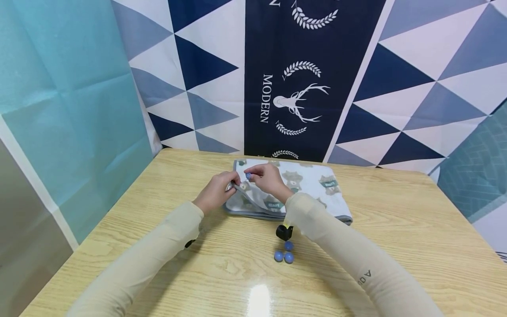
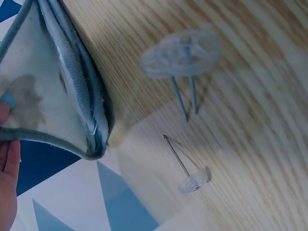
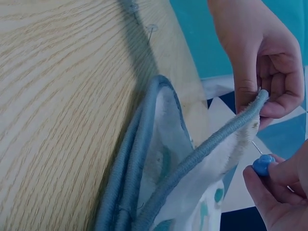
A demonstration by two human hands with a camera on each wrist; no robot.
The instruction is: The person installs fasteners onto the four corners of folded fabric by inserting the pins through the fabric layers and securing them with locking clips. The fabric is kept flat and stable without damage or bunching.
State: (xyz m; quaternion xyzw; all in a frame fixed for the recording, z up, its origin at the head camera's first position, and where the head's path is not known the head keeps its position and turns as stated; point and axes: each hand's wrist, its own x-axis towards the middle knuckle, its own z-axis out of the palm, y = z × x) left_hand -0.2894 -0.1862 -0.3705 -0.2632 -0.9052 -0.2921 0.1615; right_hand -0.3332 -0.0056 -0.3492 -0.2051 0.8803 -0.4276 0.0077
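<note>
A folded white blanket (image 1: 309, 180) with grey edging and bear prints lies at the back of the table. My left hand (image 1: 217, 189) pinches its near-left edge and holds the top layer raised, as the right wrist view shows from the side. Close beside it, my right hand (image 1: 267, 178) pinches a pin by its round blue head (image 3: 263, 165) between thumb and finger. The thin metal shaft (image 3: 257, 147) points toward the lifted edge; a small gap shows between them.
Several blue balls (image 1: 288, 257), probably pin heads, sit on the table in front of the blanket. Clear-headed pins (image 2: 180, 55) are on the wood left of the blanket, one with two prongs. A patterned cloth (image 1: 293, 88) hangs behind the table.
</note>
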